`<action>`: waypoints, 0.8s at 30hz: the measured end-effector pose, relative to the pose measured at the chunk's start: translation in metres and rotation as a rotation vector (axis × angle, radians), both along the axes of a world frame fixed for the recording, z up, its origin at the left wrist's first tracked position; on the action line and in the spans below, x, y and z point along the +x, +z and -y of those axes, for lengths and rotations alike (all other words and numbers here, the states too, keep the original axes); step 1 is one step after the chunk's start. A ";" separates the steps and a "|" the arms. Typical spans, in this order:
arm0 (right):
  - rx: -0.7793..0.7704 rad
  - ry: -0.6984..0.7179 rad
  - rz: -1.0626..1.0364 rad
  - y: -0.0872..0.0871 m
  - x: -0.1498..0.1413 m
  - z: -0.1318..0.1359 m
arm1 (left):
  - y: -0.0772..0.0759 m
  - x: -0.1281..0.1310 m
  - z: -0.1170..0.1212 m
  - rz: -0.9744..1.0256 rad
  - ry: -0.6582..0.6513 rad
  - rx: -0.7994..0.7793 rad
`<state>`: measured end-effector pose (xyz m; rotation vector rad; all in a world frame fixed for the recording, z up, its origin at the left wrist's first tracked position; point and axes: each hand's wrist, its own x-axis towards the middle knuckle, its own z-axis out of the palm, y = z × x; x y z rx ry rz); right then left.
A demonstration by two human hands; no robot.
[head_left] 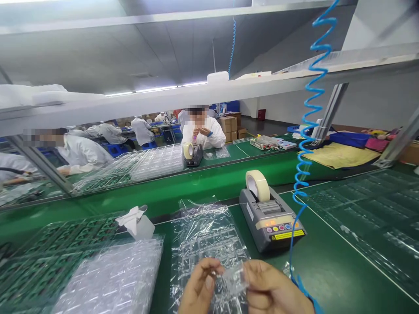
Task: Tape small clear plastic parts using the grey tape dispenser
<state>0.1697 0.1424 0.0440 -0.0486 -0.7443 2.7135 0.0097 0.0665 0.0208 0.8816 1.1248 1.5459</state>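
Note:
Both my hands are at the bottom edge of the view, pinched on one small clear plastic bag (235,279) between them. My left hand (198,288) grips its left side with thumb and fingers. My right hand (275,290) holds its right side. Under them lies a pile of clear plastic bags (204,235) on the green bench. A grey tape dispenser (270,220) with a cream tape roll (258,185) stands just beyond my right hand.
A blue coiled hose (307,131) hangs down on the right. Clear plastic trays (376,213) lie to the right, bubble wrap (111,279) and more trays (49,253) to the left. Across the green conveyor (196,183), people in white coats sit at a second dispenser (192,153).

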 end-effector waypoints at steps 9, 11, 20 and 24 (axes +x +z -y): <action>-0.363 -0.023 -0.031 -0.002 -0.011 0.033 | 0.008 0.006 -0.011 -0.114 -0.102 0.177; -0.378 -0.049 -0.035 -0.003 -0.010 0.034 | 0.005 0.007 -0.014 -0.090 -0.054 0.261; -0.419 -0.092 -0.059 -0.004 -0.012 0.031 | -0.002 0.000 -0.018 -0.322 0.087 0.500; -0.457 -0.098 -0.043 -0.008 -0.013 0.030 | 0.001 -0.003 -0.019 -0.492 0.075 0.554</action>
